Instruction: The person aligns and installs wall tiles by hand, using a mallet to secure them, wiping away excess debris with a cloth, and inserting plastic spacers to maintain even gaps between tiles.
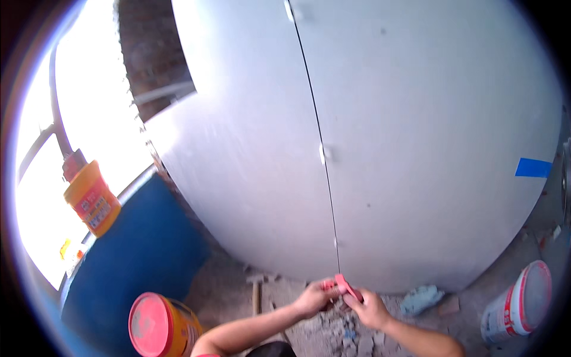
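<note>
Close together near the foot of a large pale slab wall [250, 178], both of my hands are at work. My right hand [370, 309] grips a small red plastic wedge [350, 288], one end of which points up toward the dark seam [317, 119] between two slabs. My left hand [310, 300] is closed beside it, its fingers meeting the wedge, with more red pieces [327, 285] showing between them. Small white clips [323, 154] stick out along the seam above. Exactly how the left fingers hold the pieces is too small to tell.
A yellow bucket with a red lid [151, 324] stands at lower left, near a hammer [256, 291]. Another yellow bucket [93, 199] sits on the window ledge above a blue wall [140, 238]. Rubble [348, 333], a crumpled bag [421, 299] and a white bucket [517, 303] lie along the floor.
</note>
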### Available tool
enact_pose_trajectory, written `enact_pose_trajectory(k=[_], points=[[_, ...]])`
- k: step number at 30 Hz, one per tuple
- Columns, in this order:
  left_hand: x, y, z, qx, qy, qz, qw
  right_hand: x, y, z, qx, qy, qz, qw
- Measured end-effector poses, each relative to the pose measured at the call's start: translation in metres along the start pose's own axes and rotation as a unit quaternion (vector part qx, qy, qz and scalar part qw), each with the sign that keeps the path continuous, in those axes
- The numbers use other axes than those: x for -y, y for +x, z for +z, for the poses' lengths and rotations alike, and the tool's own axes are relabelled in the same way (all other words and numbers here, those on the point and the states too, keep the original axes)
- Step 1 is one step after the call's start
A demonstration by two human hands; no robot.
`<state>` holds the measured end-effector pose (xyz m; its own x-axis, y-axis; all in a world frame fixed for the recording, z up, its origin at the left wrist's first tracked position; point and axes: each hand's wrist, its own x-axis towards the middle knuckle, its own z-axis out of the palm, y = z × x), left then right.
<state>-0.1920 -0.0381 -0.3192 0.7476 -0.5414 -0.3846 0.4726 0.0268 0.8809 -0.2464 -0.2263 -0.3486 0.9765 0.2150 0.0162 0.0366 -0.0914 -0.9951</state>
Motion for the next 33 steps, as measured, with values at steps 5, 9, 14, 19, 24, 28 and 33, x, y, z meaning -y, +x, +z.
enact_pose_trajectory(k=[5, 9, 14, 19, 24, 28, 33], points=[[0.037, 0.022, 0.005, -0.003, -0.078, -0.002, 0.997, -0.022, -0.015, 0.015, -0.16, -0.086, -0.079, 0.98], [0.058, 0.04, -0.014, 0.025, -0.063, 0.055, 0.996, -0.034, -0.013, 0.008, -0.131, -0.024, -0.005, 0.991], [0.09, 0.046, -0.012, 0.075, -0.195, -0.022, 0.978, -0.031, -0.014, 0.014, -0.142, -0.289, -0.079, 0.943], [0.161, 0.043, -0.001, 0.167, -0.387, -0.141, 0.896, -0.077, -0.037, 0.009, -0.11, -0.393, -0.087, 0.909], [0.203, 0.034, 0.005, 0.143, -0.486, -0.187, 0.842, -0.104, -0.061, 0.012, -0.061, -0.445, -0.105, 0.887], [0.21, 0.036, -0.012, 0.134, -0.459, -0.17, 0.862, -0.11, -0.053, 0.022, -0.022, -0.424, -0.126, 0.897], [0.195, 0.079, -0.08, -0.092, -0.368, -0.017, 0.925, -0.098, -0.047, 0.006, -0.045, -0.383, -0.027, 0.922]])
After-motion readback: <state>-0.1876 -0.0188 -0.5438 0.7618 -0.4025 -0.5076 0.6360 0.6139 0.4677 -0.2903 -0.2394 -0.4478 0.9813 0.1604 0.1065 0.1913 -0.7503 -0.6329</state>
